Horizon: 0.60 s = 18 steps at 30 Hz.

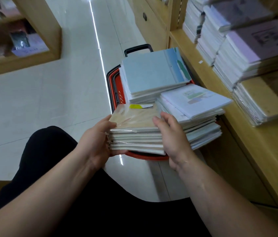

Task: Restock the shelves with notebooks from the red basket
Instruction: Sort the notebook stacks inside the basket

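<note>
- Shelf [258, 147], right side: wooden ledge carrying rows of wrapped stacks. A brown-cover pile [258, 103] sits at the near end, likely the matching spot for what is in hand.
- Red basket [112, 77]: on the floor just beside the shelf, loaded above its rim.
- Blue-cover stack [153, 71] sits at the basket's far end. The white-cover stack [194, 100] is on the shelf side, fanned and overhanging the rim. Swing the load up clear of the white one, or it may slide off.
- Brown notebook stack [134, 134]: held over the basket's near end, roughly level, touching the white-cover stack's flank. The plastic wrap looks slick, so squeeze inward from both edges and keep it flat while carrying.
- Left hand [97, 141]: grip clasped on the brown stack's left edge, thumb on top, fingers underneath as far as can be seen. Keep that under-support.
- Right hand [174, 134]: grip clasped on the right edge, fingers hooked over the top cover. Better to get the fingers beneath before lifting higher.
</note>
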### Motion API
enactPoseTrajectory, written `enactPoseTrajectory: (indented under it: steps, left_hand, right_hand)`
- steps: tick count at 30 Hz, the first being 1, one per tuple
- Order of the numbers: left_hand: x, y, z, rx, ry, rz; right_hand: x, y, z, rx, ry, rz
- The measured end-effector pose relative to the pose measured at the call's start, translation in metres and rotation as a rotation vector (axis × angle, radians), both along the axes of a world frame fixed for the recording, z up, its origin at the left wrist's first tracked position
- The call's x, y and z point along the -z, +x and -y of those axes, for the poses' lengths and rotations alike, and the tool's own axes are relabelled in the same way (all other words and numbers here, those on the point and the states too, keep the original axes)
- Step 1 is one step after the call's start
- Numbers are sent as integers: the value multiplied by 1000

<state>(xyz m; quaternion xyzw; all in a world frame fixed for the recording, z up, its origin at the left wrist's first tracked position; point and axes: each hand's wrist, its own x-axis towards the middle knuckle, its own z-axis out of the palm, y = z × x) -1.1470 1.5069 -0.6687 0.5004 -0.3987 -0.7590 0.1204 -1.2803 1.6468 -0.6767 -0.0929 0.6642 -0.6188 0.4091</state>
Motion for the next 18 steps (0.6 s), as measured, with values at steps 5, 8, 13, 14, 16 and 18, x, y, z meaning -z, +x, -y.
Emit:
enactPoseTrajectory:
  steps: [5,8,13,14,16,18]
  left_hand:
    - [-19,7,-4,26,-112,-46]
    - [-35,12,-1,-7,-152,-109]
    - [-66,4,4,40,-318,-231]
    - [-72,-3,6,56,-354,-254]
    - [-79,-20,10,118,-416,-294]
    - [-82,-44,15,191,-453,-327]
  right_hand:
    - [-5,6,3,-91,-87,94]
    - [-15,7,4,-83,-170,-26]
    - [-39,-3,7,-56,-330,-167]
    - [-42,-9,7,-30,-343,-195]
    - [-48,-21,6,24,-369,-219]
    - [-52,-37,3,75,-392,-214]
